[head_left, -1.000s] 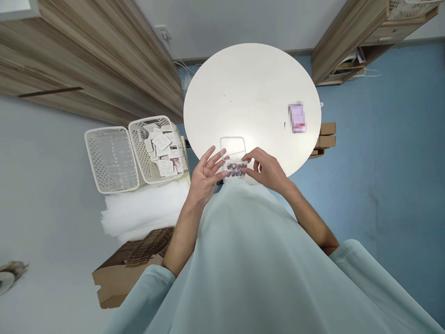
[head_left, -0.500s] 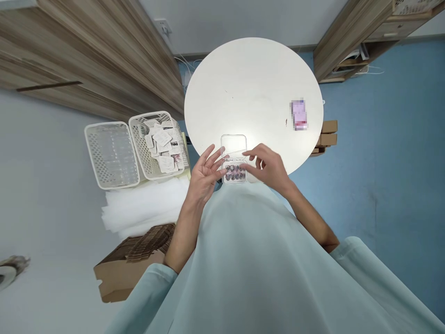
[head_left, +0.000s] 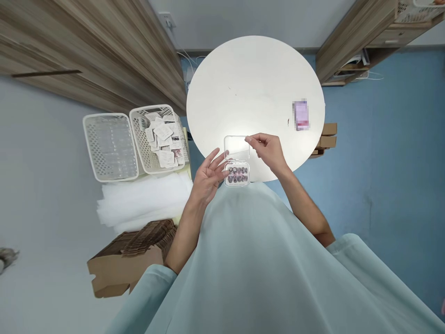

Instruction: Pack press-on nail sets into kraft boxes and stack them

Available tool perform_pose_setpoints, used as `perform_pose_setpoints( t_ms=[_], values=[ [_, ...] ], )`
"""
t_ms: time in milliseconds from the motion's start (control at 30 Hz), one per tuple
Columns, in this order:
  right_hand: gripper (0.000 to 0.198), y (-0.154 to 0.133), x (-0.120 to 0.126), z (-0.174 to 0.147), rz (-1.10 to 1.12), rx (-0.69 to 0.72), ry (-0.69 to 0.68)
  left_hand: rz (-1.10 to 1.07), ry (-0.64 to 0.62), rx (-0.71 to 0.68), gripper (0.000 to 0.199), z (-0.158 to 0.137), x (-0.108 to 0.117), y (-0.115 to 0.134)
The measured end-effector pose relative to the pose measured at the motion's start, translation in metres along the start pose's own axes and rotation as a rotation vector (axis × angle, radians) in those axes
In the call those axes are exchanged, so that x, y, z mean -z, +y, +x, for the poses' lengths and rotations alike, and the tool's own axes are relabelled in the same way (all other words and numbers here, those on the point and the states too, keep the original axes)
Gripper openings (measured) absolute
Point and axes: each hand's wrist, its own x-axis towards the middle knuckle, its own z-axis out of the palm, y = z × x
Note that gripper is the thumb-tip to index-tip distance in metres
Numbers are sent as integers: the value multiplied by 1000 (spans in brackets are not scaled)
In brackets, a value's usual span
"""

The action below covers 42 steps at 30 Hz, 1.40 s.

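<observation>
A small clear plastic case (head_left: 237, 184) lies opened at the near edge of the table. Its base holds two rows of small, shiny purplish pieces (head_left: 238, 175) that look like press-on nails. My left hand (head_left: 207, 178) grips the case by its left side, thumb over the base's edge and the other fingers spread behind the lid. The transparent lid (head_left: 236, 144) is raised away from me. At the lid's upper right corner, my right hand (head_left: 267, 150) pinches with thumb and forefinger; its other fingers are curled.
The round white table (head_left: 257, 79) carries a blurred purple item (head_left: 301, 115) on the right. At left are a white basket of cards (head_left: 162, 139), a basket of clear cases (head_left: 111, 148), white sheets (head_left: 142, 199) and a cardboard box (head_left: 125, 266). Small boxes (head_left: 328, 134) sit beyond the table's right.
My right hand has moved up from the purplish pieces and the lid's lower right side to its upper right corner. My left hand keeps its hold. The view has shifted slightly.
</observation>
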Motion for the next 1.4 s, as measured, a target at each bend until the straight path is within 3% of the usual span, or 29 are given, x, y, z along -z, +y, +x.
perform_pose_setpoints(
  t_ms=[300,467,633,967,1200,1400],
  values=[
    [45,-28,9,-45,-135,287,-110,-77,99,11,75,-3,-8,10],
    [36,-16,12,-65,-233,379,-223,-20,68,-27,70,-3,-8,13],
    [31,-7,13,-72,-261,416,-243,5,17,-53,72,-4,-6,7],
    [35,-7,21,-83,-181,250,-311,26,-6,-109,84,-6,-11,13],
    [41,2,10,-91,-26,34,-180,115,33,-190,90,-8,-19,18],
    [45,14,-3,-91,58,-69,-154,167,89,-277,87,-8,-19,16]
  ],
)
